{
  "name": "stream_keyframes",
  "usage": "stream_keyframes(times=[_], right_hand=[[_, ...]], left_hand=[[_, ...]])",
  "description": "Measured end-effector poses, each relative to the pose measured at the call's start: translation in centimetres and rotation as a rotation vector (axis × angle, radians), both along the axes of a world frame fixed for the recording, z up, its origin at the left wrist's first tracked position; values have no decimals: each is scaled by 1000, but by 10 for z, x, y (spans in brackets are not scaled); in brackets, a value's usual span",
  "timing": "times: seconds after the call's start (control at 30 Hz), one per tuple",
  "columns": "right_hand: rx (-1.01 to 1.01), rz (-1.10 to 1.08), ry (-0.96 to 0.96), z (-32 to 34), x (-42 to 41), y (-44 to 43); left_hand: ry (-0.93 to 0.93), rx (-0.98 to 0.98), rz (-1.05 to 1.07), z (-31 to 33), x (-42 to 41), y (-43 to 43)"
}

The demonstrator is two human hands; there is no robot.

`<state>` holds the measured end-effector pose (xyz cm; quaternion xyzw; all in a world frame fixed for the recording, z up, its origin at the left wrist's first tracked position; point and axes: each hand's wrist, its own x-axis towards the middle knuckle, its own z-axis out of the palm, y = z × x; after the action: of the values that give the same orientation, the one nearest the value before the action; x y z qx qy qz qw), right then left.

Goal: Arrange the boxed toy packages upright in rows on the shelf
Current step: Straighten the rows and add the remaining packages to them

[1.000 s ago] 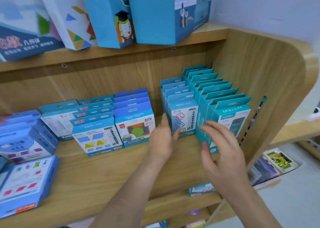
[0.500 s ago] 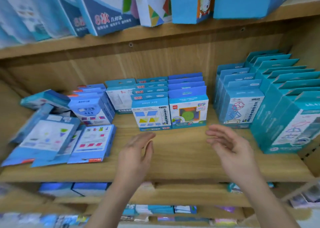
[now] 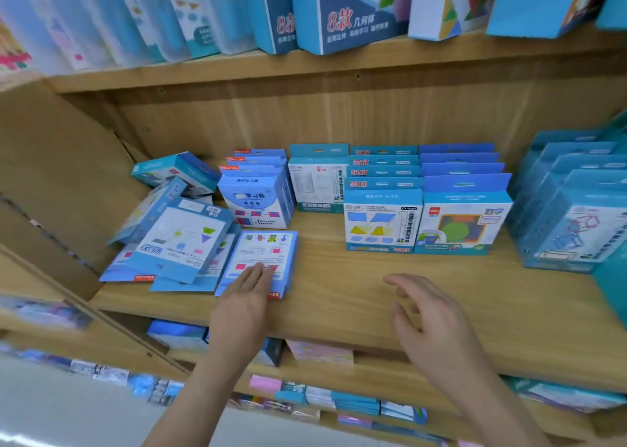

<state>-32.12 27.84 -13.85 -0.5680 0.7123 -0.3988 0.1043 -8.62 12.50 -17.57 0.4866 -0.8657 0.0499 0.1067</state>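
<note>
Left hand (image 3: 246,297) now on flat box (image 3: 259,260).

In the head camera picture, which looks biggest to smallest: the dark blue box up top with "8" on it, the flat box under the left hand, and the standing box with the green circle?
1. Dark blue "8" box, clearly largest, though cut off by the frame.
2 and 3. Flat box and green-circle box look alike; the flat one is nearer and foreshortened, so no ranking.

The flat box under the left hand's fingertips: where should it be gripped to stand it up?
Probably by its near short edge. The flat box lies face up, that edge toward the shelf's front lip and bare wood to its right. The left hand could pinch there from the front and tip it upright.
</note>
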Motion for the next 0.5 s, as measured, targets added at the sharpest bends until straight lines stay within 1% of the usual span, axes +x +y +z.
stream_keyframes(times=[0.07, 0.13, 0.17, 0.23, 0.3, 0.37, 0.43, 0.47, 0.5], right_hand=[[23, 18, -3, -1, 7, -5], [61, 107, 26, 2, 14, -9], [90, 173, 42, 5, 17, -11], [148, 266, 71, 15, 25, -19], [133, 295, 98, 26, 32, -29], [121, 272, 26, 40, 34, -37], [130, 242, -137, 49, 30, -40], [124, 234, -242, 52, 28, -39], [116, 228, -343, 52, 26, -38]], left_hand=[[70, -58, -86, 4, 4, 2], [171, -127, -205, 16, 7, 11], [255, -163, -240, 29, 6, 17], [440, -176, -231, 65, -2, 29], [648, -63, -143, 97, -12, 35], [831, 135, -71, 116, -21, 36], [967, 313, -46, 125, -29, 35], [1007, 377, -36, 128, -33, 34], [1027, 397, -32, 131, -37, 34]])
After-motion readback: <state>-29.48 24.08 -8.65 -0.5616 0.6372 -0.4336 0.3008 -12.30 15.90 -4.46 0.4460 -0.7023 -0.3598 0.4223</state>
